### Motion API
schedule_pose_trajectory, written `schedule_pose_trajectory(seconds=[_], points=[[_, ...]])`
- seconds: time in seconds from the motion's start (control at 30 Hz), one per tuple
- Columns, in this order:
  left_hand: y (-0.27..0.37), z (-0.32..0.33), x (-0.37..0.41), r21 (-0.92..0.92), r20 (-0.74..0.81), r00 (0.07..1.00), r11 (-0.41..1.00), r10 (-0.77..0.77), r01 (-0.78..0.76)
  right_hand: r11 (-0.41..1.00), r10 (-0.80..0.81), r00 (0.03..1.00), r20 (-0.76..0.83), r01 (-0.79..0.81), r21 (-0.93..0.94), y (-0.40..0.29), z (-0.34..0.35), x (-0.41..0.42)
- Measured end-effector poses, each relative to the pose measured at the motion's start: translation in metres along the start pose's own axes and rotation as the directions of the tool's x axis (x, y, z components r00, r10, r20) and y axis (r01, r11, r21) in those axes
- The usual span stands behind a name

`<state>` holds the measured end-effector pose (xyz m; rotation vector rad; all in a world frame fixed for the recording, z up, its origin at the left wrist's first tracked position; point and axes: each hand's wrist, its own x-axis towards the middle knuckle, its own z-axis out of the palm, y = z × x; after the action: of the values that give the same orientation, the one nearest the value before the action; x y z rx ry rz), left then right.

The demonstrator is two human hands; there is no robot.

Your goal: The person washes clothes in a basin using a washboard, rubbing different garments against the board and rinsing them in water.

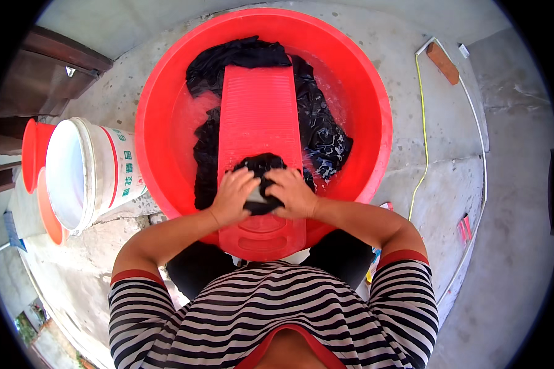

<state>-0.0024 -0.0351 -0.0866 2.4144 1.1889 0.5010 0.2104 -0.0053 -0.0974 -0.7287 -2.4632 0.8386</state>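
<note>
A red plastic washboard (261,110) leans in a large round red tub (378,115), its near end sticking out over the rim towards my lap. On its lower part lies a bunched black cloth (261,163) with a pale patch. My left hand (233,196) grips the bunch from the left, fingers slightly blurred. From the right, my right hand (292,193) holds the same cloth. More wet black fabric (321,124) lies in the water around the board, with some suds on its right part.
A white plastic bucket (99,170) bearing writing lies tilted at the tub's left, beside a red basin (30,152). On the concrete floor at right run a yellow cord (423,124) and a white pipe or hose (478,120), near a brick (443,63).
</note>
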Motion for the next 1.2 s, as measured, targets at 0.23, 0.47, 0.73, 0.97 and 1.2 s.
schedule_pose_trajectory(seconds=[0.23,0.47,0.73,0.97,1.2], points=[[-0.050,0.044,0.074,-0.030,-0.159,0.837,0.850,-0.523,0.525,0.827,0.546,0.790,-0.279,-0.561,0.028,0.053,0.023,0.079],[-0.074,0.024,0.079,-0.175,-0.021,0.881,0.870,-0.472,0.461,0.752,0.654,0.754,-0.061,-0.657,-0.059,0.075,0.016,0.096],[-0.019,0.031,0.029,-0.040,-0.117,0.969,0.976,-0.217,0.214,0.954,0.267,0.927,-0.262,-0.293,-0.065,0.024,0.030,0.034],[-0.065,0.031,0.093,-0.027,-0.232,0.858,0.885,-0.459,0.466,0.815,0.491,0.778,-0.392,-0.569,-0.108,0.075,0.019,0.098],[-0.014,0.014,0.011,-0.039,-0.156,0.988,0.999,0.010,-0.017,0.985,0.124,0.987,-0.103,-0.135,-0.104,0.005,0.002,0.004]])
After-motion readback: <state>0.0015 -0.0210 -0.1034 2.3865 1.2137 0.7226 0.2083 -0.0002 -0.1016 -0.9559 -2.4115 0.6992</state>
